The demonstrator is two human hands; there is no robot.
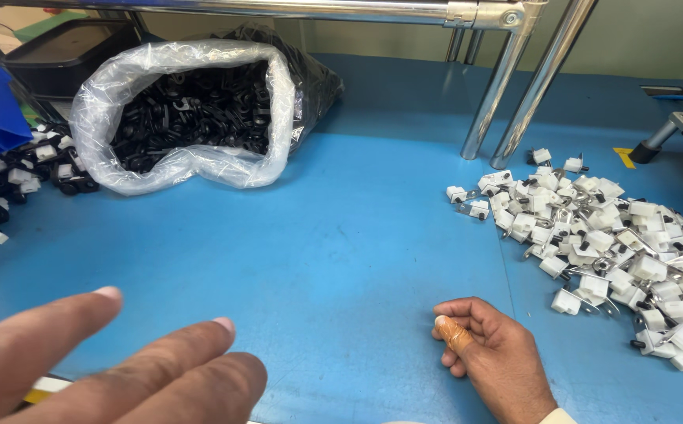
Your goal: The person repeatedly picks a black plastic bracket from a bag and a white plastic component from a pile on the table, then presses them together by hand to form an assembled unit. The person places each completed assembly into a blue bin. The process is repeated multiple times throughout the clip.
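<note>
Left hand (pixel 113 365) spread flat, empty; right hand (pixel 487 349) curled loosely, grasping nothing visible. Risk: a sweep scatters the nearby pile of white clip parts (pixel 608 243) across the blue surface (pixel 333 251).

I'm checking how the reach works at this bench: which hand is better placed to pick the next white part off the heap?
Probably the right hand: it rests curled on the blue table just beside the heap of white parts. The left hand hovers with fingers spread at the opposite side, nearer the bag of black parts.

2 hands (pixel 121 369), 1 clear bag (pixel 184 110), 2 metal poles (pixel 506 86), 1 heap of white parts (pixel 616 251).
</note>
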